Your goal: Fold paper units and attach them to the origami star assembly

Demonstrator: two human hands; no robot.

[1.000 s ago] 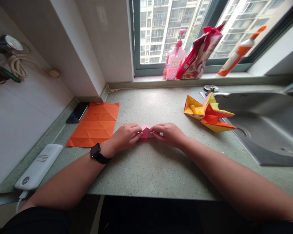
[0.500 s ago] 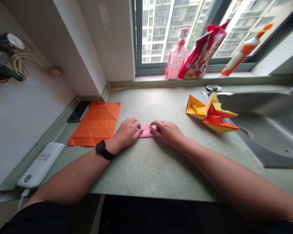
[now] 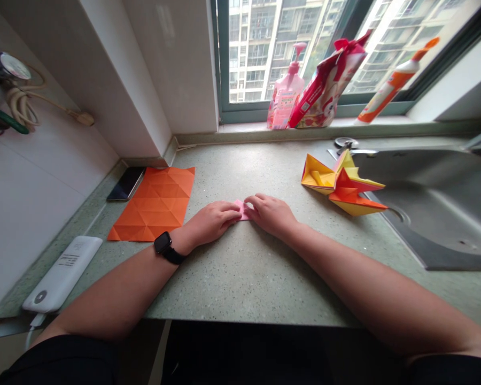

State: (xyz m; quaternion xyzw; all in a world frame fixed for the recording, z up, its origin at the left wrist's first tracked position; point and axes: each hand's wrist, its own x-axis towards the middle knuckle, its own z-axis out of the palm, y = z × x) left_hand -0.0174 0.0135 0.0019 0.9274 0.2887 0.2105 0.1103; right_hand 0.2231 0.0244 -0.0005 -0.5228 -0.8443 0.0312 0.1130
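Observation:
A small folded piece of pink paper [image 3: 242, 209] lies on the speckled green stone countertop [image 3: 260, 283], mostly hidden under my fingers. My left hand [image 3: 212, 222] presses its right edge from the left, while my right hand [image 3: 269, 215] holds the other side. Left of my hands lies a creased orange paper sheet [image 3: 152, 203]. To their right sits a folded yellow and orange origami model [image 3: 340, 184]. A black watch [image 3: 163, 244] circles my left wrist.
A steel sink [image 3: 433, 208] fills the counter's right side. A smartphone [image 3: 126, 183] and a white power bank [image 3: 62, 274] lie at the left. A pink pump bottle [image 3: 285, 91], a red bag [image 3: 326, 85] and an orange tube [image 3: 393, 85] stand on the windowsill.
The pink paper now shows as a smaller sliver than the earlier triangle. My hands have closed in over it, with the fingers of both meeting nearly above it.

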